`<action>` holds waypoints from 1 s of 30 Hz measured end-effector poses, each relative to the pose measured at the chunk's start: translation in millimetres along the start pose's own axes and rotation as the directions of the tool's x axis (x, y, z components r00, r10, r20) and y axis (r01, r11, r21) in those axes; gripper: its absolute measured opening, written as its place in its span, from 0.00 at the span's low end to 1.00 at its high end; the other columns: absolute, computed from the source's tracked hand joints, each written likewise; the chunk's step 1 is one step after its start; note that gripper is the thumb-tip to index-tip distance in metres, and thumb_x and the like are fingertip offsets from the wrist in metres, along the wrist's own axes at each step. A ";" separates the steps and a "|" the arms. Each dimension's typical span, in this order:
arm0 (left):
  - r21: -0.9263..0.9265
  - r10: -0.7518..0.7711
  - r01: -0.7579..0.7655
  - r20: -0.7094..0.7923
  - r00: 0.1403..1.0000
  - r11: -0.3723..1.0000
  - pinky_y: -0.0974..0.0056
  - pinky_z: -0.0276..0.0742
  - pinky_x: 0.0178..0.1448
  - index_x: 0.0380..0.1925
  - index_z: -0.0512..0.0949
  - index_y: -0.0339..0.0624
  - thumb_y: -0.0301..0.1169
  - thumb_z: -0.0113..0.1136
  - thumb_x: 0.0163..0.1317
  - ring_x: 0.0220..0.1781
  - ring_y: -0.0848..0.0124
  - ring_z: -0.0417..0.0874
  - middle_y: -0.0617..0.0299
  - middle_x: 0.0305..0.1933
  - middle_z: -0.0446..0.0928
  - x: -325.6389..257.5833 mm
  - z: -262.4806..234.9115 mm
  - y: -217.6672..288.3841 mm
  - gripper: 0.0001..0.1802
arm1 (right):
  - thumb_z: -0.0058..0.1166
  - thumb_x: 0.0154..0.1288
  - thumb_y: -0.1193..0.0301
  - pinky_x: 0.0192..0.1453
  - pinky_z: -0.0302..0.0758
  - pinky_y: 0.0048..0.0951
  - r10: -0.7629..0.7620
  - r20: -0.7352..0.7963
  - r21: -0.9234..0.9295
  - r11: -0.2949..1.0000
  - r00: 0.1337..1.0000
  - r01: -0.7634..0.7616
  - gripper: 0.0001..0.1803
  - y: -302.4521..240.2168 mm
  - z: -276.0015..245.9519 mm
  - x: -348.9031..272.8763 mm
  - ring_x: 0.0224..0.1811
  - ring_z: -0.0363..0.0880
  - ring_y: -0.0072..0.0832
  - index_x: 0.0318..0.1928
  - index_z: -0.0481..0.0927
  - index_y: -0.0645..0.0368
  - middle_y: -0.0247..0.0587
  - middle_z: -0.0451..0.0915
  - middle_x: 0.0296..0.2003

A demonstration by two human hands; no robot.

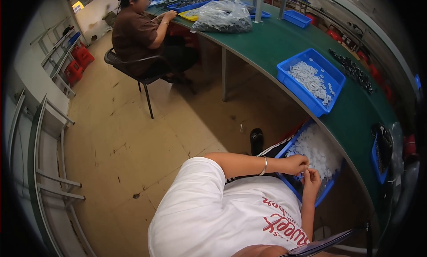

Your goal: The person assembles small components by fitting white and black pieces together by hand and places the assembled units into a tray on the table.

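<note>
My left hand point(295, 164), with a silver bangle at the wrist, meets my right hand point(312, 179) fingertip to fingertip. Both are closed in a pinch over a blue tray point(291, 149) that rests at my lap, partly under the table edge. Whatever sits between the fingertips is too small to make out. Small white plastic pieces point(318, 146) fill this tray in a heap. On the table in front stands a second blue tray point(283, 74), where more small white parts point(309, 79) lie in a loose pile.
The green table point(284, 41) curves along my front and right. On it are a row of black parts point(353, 70), a blue tray with a black bag point(383, 141) and a large clear bag point(222, 17). A co-worker point(138, 34) sits on a black chair point(133, 63) at the far left.
</note>
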State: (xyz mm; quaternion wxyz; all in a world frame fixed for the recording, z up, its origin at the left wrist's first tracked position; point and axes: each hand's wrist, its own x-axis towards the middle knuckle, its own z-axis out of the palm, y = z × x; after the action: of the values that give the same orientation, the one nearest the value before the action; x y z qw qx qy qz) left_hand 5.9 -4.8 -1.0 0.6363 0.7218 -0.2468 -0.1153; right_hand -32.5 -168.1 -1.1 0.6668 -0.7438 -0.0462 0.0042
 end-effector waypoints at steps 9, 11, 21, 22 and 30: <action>-0.169 -0.146 0.151 0.043 0.988 0.974 0.71 0.77 0.32 0.36 0.73 0.34 0.30 0.51 0.67 0.28 0.76 0.79 0.62 0.28 0.76 -0.8 2.0 9.2 0.08 | 0.53 0.67 0.73 0.29 0.66 0.14 0.000 -0.033 -0.023 1.000 0.999 -0.001 0.04 3.9 -10.4 -1.5 0.25 0.68 0.11 0.36 0.76 0.60 0.26 0.75 0.27; -0.204 -0.148 0.155 0.050 0.988 0.966 0.71 0.77 0.32 0.36 0.73 0.34 0.29 0.51 0.67 0.29 0.76 0.79 0.62 0.29 0.76 0.7 2.6 5.1 0.08 | 0.52 0.67 0.73 0.29 0.66 0.14 -0.004 -0.035 -0.032 0.999 0.999 0.003 0.04 2.1 -9.4 -1.7 0.25 0.69 0.11 0.36 0.76 0.59 0.26 0.75 0.27; -0.353 -0.169 0.164 0.019 0.986 0.921 0.71 0.79 0.35 0.37 0.73 0.34 0.30 0.52 0.67 0.31 0.76 0.80 0.61 0.32 0.76 6.7 3.5 -12.9 0.08 | 0.52 0.68 0.72 0.29 0.65 0.14 -0.025 -0.069 -0.017 1.000 0.997 0.024 0.04 3.9 -8.0 -0.7 0.24 0.68 0.12 0.36 0.74 0.59 0.26 0.73 0.26; -0.353 -0.170 0.165 0.019 0.985 0.921 0.71 0.79 0.35 0.37 0.73 0.34 0.30 0.52 0.67 0.31 0.76 0.80 0.61 0.32 0.76 6.6 3.2 -13.2 0.08 | 0.53 0.68 0.73 0.29 0.65 0.14 -0.025 -0.079 -0.012 1.000 0.997 0.024 0.04 3.4 -6.9 -1.1 0.24 0.68 0.11 0.35 0.74 0.59 0.26 0.73 0.25; -0.351 -0.165 0.143 -0.033 0.986 0.926 0.71 0.79 0.31 0.35 0.74 0.34 0.28 0.55 0.64 0.28 0.75 0.80 0.60 0.30 0.77 7.3 1.4 -13.6 0.07 | 0.51 0.68 0.73 0.29 0.65 0.14 -0.014 -0.029 -0.031 0.999 0.999 0.013 0.03 5.8 -5.3 -3.7 0.25 0.69 0.12 0.37 0.74 0.59 0.27 0.74 0.27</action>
State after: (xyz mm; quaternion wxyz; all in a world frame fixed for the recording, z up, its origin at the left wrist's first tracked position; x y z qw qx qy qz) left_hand 14.3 -8.7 -13.4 0.7498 0.6187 -0.1452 -0.1842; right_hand -35.4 -174.2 -6.4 0.6558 -0.7537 -0.0415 -0.0122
